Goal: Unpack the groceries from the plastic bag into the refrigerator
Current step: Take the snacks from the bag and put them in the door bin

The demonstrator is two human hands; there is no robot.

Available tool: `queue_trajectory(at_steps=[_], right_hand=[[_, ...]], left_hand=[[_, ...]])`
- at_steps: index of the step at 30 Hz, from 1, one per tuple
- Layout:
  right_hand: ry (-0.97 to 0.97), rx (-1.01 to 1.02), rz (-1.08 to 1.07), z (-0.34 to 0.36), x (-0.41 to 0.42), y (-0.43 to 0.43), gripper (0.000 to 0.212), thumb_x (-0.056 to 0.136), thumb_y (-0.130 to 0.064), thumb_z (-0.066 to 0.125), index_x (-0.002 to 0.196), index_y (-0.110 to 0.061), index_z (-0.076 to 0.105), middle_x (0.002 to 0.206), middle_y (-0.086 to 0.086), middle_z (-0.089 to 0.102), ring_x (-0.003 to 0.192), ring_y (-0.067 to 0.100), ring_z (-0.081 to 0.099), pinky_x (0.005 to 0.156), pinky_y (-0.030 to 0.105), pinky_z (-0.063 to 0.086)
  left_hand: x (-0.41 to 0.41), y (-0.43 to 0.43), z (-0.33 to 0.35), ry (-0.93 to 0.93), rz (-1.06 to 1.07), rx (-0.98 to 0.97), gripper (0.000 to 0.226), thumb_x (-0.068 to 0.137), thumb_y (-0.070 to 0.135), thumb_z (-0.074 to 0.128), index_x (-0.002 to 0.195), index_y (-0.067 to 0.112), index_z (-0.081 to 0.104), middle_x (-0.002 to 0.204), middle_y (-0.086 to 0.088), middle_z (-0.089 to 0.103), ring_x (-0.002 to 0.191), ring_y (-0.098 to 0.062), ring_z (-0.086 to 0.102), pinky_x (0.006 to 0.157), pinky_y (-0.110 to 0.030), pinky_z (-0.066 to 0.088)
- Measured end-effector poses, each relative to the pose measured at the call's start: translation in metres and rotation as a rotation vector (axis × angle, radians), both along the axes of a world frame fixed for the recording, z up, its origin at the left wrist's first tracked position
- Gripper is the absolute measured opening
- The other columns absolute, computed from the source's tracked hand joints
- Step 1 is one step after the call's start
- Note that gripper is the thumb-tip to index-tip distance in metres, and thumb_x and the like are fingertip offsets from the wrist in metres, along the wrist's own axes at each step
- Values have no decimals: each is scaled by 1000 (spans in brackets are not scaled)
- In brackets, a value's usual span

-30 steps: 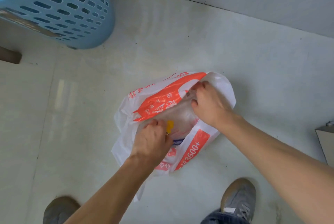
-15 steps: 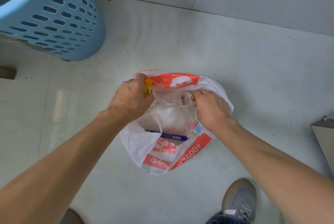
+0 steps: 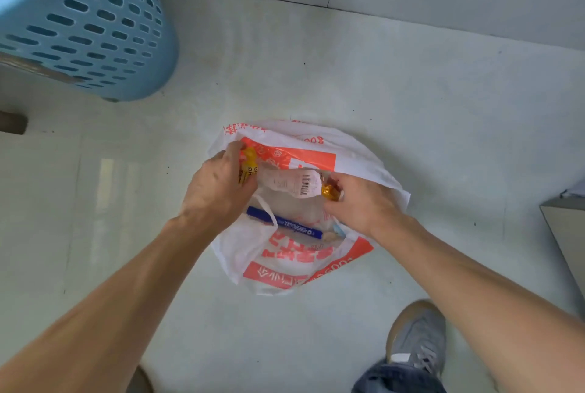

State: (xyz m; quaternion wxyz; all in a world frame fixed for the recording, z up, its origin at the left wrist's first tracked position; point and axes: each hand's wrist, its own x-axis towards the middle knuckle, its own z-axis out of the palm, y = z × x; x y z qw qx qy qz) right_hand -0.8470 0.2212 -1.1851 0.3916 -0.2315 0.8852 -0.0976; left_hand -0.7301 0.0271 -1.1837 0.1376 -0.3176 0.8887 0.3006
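A white plastic bag (image 3: 285,269) with orange print lies open on the pale floor. My left hand (image 3: 218,193) is closed at the bag's left rim around a small yellow-labelled item (image 3: 248,166). A pale pink package (image 3: 289,183) with a barcode label stretches between my hands above the opening. My right hand (image 3: 364,202) pinches the package's gold-wrapped end (image 3: 329,191) at the right rim. Inside the bag lies a long blue tube (image 3: 285,226) with white print. No refrigerator is in view.
A light blue perforated basket (image 3: 82,22) stands at the upper left. My grey shoe (image 3: 418,338) is at the lower right of the bag. A grey cabinet corner (image 3: 566,234) juts in at the right edge. A wall runs along the top.
My left hand has come up out of the bag to its left rim with the yellow item. The bag's mouth has spread wider, showing the pale package and the blue tube.
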Motion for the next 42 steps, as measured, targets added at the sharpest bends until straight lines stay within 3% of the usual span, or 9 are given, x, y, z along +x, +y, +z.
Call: queue_trajectory(at_steps=[3, 9, 15, 20, 24, 29, 33, 39, 42], right_hand=[[-60, -87, -71, 41, 8, -3, 21, 83, -24, 70, 103, -22, 65, 97, -5, 69, 88, 20, 66, 77, 38, 56], [-278, -229, -450, 166, 25, 6, 10, 87, -31, 67, 94, -25, 67, 84, -7, 72, 77, 14, 67, 73, 31, 52], [-402, -441, -616, 367, 42, -4, 7, 93, -26, 62, 97, -25, 68, 91, 3, 72, 84, 19, 69, 80, 36, 57], [-380, -584, -613, 539, 50, -5, 15, 99, -34, 52, 101, -35, 67, 78, -18, 70, 68, 0, 65, 61, 17, 48], [-264, -658, -641, 651, 56, 7, 24, 94, -47, 52, 104, -32, 69, 78, -16, 68, 72, 7, 65, 61, 15, 44], [-136, -791, -731, 770, 78, 26, 28, 88, -47, 60, 98, -23, 71, 74, -8, 61, 70, 9, 58, 64, 26, 47], [-7, -873, -849, 846, 93, 49, 31, 96, -42, 55, 94, -13, 67, 73, -3, 60, 69, 15, 59, 63, 35, 50], [67, -970, -972, 944, 120, 117, 31, 102, -34, 47, 111, -7, 59, 100, 6, 76, 92, 28, 72, 62, 29, 52], [123, -1004, -1031, 987, 143, 166, 28, 102, -31, 49, 112, -6, 58, 101, 12, 76, 83, 28, 73, 62, 32, 50]], left_hand=[[10, 8, 43, 55, 90, 66, 46, 90, 29, 63, 132, 17, 47, 104, -4, 69, 89, -24, 65, 75, -36, 54], [24, 20, 165, 119, 394, 325, 21, 87, 18, 67, 108, 19, 65, 84, 6, 68, 80, -4, 65, 64, -6, 46], [16, 35, 354, 227, 446, 760, 24, 88, 10, 69, 104, 28, 68, 78, 12, 69, 70, -12, 71, 77, -33, 60], [-3, 28, 515, 290, 172, 784, 25, 82, 20, 76, 107, 22, 73, 85, -4, 75, 75, -15, 70, 64, -22, 56], [-13, 26, 630, 348, 84, 871, 34, 65, 20, 86, 96, 13, 72, 77, -10, 75, 65, -21, 69, 61, -30, 59], [-12, 39, 753, 410, -106, 944, 25, 73, 7, 80, 96, 6, 71, 84, -19, 74, 70, -24, 72, 66, -28, 59], [-18, 55, 831, 421, -252, 880, 18, 88, 15, 68, 104, 7, 69, 90, -17, 72, 79, -26, 73, 72, -33, 61], [-30, 105, 920, 415, -473, 714, 10, 92, 14, 63, 98, 16, 70, 87, -8, 73, 77, -19, 73, 72, -35, 60], [-31, 151, 964, 435, -588, 676, 10, 91, 16, 65, 97, 20, 72, 89, -6, 73, 78, -16, 73, 72, -33, 59]])
